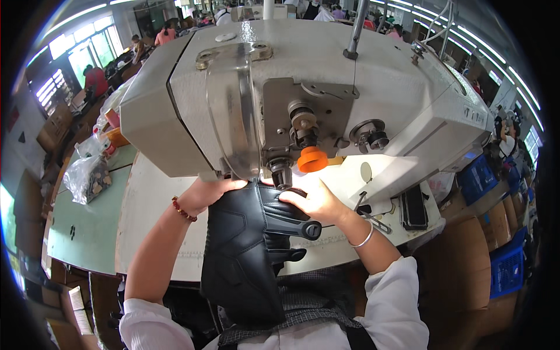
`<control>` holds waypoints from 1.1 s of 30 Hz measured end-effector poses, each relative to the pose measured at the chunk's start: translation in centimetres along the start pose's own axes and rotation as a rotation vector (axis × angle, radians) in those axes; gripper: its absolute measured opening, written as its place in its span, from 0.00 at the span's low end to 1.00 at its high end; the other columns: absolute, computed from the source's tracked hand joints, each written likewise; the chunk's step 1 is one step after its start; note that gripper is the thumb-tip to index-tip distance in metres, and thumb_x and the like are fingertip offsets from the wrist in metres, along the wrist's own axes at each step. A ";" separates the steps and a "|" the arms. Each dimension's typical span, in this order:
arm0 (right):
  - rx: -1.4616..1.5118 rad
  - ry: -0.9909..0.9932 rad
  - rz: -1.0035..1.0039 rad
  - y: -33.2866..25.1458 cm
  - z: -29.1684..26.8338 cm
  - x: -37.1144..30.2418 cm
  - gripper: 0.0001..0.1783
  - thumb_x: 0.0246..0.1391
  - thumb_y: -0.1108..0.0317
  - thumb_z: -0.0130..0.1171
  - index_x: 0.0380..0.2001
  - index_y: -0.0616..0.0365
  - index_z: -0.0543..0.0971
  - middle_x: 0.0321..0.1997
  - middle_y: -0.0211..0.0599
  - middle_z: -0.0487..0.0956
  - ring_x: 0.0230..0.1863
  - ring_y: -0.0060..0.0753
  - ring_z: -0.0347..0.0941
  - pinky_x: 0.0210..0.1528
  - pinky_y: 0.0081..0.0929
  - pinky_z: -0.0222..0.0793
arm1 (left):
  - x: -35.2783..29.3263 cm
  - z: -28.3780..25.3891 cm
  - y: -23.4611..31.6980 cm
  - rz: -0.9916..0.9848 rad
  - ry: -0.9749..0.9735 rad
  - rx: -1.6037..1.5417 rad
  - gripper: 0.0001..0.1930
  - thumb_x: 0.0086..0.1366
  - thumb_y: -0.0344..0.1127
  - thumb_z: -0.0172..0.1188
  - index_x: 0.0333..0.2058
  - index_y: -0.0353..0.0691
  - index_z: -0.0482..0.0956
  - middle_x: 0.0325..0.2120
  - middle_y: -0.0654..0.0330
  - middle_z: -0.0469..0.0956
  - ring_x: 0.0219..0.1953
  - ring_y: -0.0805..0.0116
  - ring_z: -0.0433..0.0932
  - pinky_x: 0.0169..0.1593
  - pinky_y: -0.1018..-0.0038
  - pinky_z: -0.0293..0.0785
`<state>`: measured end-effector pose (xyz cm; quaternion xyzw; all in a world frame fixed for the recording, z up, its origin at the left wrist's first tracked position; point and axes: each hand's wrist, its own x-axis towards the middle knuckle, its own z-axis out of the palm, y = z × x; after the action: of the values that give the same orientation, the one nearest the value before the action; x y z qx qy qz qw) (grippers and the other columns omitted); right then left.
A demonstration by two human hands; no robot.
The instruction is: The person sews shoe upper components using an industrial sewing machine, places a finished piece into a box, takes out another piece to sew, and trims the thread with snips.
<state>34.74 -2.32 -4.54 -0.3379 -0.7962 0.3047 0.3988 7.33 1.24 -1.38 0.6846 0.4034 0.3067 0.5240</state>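
Note:
A black leather boot upper (236,233), with stitched seams and dark buckle straps (291,226) on its right side, hangs over the table's front edge toward my lap. Its far end lies beneath the head of a large grey sewing machine (309,58). My left hand (214,191) grips the upper's far left edge, thumb on top. On the far right side, my right hand (312,201) pinches the upper near the straps, its thumb pressing from above. The needle area and several fingertips are hidden by the machine head and the leather.
An orange knob (312,159) sticks out from the machine's front. The white worktable (157,204) holds a black box-shaped case (413,208) at right. At left, a clear plastic bag (87,175) lies on a green tabletop (81,233). Blue crates (506,268) and cartons stand right; other people sit farther back.

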 end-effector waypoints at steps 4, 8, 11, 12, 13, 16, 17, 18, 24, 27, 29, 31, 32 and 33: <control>-0.056 0.057 -0.029 -0.3 0.1 0.0 0.16 0.57 0.64 0.65 0.48 0.54 0.85 0.46 0.42 0.85 0.43 0.42 0.83 0.49 0.33 0.76 | 0.1 0.2 -0.1 0.040 0.085 -0.040 0.07 0.62 0.28 0.66 0.39 0.36 0.83 0.38 0.64 0.82 0.42 0.74 0.78 0.49 0.74 0.75; -0.115 0.126 -0.052 -0.7 0.2 -0.1 0.14 0.56 0.64 0.66 0.46 0.54 0.86 0.42 0.40 0.86 0.38 0.41 0.83 0.46 0.32 0.77 | 0.5 -0.6 -1.1 -0.022 0.068 -0.071 0.10 0.63 0.29 0.66 0.43 0.35 0.83 0.41 0.62 0.83 0.44 0.74 0.79 0.51 0.74 0.75; -0.162 0.160 -0.092 -0.9 0.4 -0.1 0.14 0.56 0.63 0.67 0.45 0.53 0.87 0.38 0.40 0.86 0.34 0.41 0.82 0.43 0.32 0.77 | 0.9 -1.5 -2.4 -0.020 0.024 -0.087 0.10 0.64 0.28 0.65 0.43 0.34 0.83 0.41 0.61 0.83 0.45 0.74 0.79 0.51 0.74 0.76; -0.193 0.164 -0.075 -1.0 0.5 -0.2 0.14 0.55 0.63 0.67 0.44 0.53 0.87 0.37 0.40 0.86 0.33 0.41 0.81 0.42 0.32 0.76 | 1.0 -1.7 -2.9 -0.029 0.008 -0.146 0.09 0.64 0.28 0.65 0.43 0.34 0.83 0.41 0.61 0.83 0.45 0.74 0.80 0.50 0.74 0.77; -0.216 0.164 -0.063 -1.1 0.5 -0.2 0.14 0.55 0.63 0.67 0.44 0.54 0.87 0.36 0.41 0.86 0.32 0.42 0.81 0.40 0.32 0.76 | 1.1 -1.9 -3.4 -0.081 0.025 -0.135 0.08 0.65 0.27 0.65 0.42 0.34 0.84 0.41 0.61 0.83 0.45 0.74 0.80 0.50 0.74 0.77; -0.221 0.173 -0.038 -1.1 0.6 -0.3 0.14 0.55 0.62 0.68 0.42 0.55 0.87 0.34 0.42 0.85 0.30 0.42 0.80 0.38 0.33 0.75 | 1.4 -2.4 -4.6 0.020 0.001 -0.108 0.10 0.66 0.24 0.63 0.46 0.34 0.82 0.41 0.61 0.83 0.45 0.72 0.80 0.51 0.73 0.78; -0.207 0.172 -0.030 -1.1 0.6 -0.2 0.14 0.54 0.62 0.68 0.42 0.56 0.87 0.33 0.43 0.85 0.30 0.42 0.80 0.37 0.33 0.75 | 1.4 -2.6 -4.8 0.024 -0.013 -0.127 0.12 0.65 0.23 0.63 0.48 0.35 0.81 0.42 0.60 0.82 0.45 0.72 0.80 0.52 0.73 0.78; -0.230 0.171 -0.011 -1.0 0.6 -0.2 0.14 0.54 0.63 0.68 0.41 0.57 0.87 0.31 0.44 0.85 0.30 0.43 0.80 0.37 0.34 0.75 | 1.6 -2.7 -5.0 0.009 -0.014 -0.114 0.14 0.65 0.22 0.63 0.50 0.35 0.79 0.43 0.60 0.82 0.45 0.71 0.80 0.52 0.72 0.79; -0.191 0.166 -0.015 -0.1 0.6 0.3 0.13 0.53 0.62 0.69 0.39 0.58 0.87 0.32 0.45 0.84 0.31 0.44 0.80 0.38 0.34 0.75 | 1.9 -3.2 -5.1 0.102 -0.030 -0.042 0.27 0.61 0.19 0.64 0.59 0.38 0.71 0.51 0.59 0.77 0.51 0.68 0.78 0.57 0.67 0.78; -0.125 0.209 -0.070 0.3 0.5 0.7 0.13 0.53 0.62 0.69 0.37 0.58 0.87 0.32 0.45 0.84 0.32 0.45 0.80 0.39 0.35 0.75 | 1.8 -2.7 -4.8 0.149 0.001 -0.074 0.31 0.58 0.18 0.65 0.60 0.39 0.70 0.54 0.59 0.75 0.54 0.66 0.77 0.58 0.65 0.77; -0.118 0.204 -0.088 0.5 0.2 0.9 0.12 0.53 0.62 0.69 0.35 0.59 0.87 0.32 0.44 0.84 0.32 0.45 0.80 0.39 0.35 0.75 | 1.6 -2.1 -4.7 0.108 0.048 -0.132 0.33 0.56 0.18 0.65 0.61 0.39 0.69 0.56 0.59 0.75 0.55 0.65 0.76 0.58 0.65 0.77; -0.141 0.160 -0.085 0.7 -0.3 1.0 0.12 0.54 0.61 0.69 0.35 0.60 0.86 0.31 0.44 0.84 0.32 0.45 0.81 0.39 0.35 0.75 | 1.2 -1.7 -4.6 0.099 0.092 -0.135 0.27 0.61 0.20 0.64 0.59 0.39 0.70 0.55 0.58 0.75 0.55 0.64 0.77 0.58 0.63 0.78; -0.251 0.170 -0.219 0.8 -0.6 1.2 0.13 0.55 0.61 0.68 0.35 0.60 0.86 0.31 0.45 0.84 0.30 0.43 0.80 0.38 0.34 0.75 | 1.0 -1.6 -4.5 0.094 0.100 -0.132 0.26 0.62 0.21 0.64 0.59 0.39 0.70 0.55 0.58 0.75 0.55 0.64 0.77 0.57 0.63 0.78; -0.270 0.137 -0.170 0.8 -0.7 1.2 0.13 0.55 0.60 0.68 0.35 0.61 0.86 0.30 0.45 0.84 0.30 0.43 0.80 0.38 0.34 0.75 | 0.9 -1.7 -4.5 0.088 0.124 -0.103 0.24 0.64 0.22 0.63 0.58 0.39 0.70 0.54 0.58 0.75 0.55 0.63 0.77 0.57 0.63 0.78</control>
<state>35.05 -0.75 -4.29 -0.3400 -0.8266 0.1365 0.4273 5.33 3.37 -5.30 0.6535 0.3883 0.3914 0.5187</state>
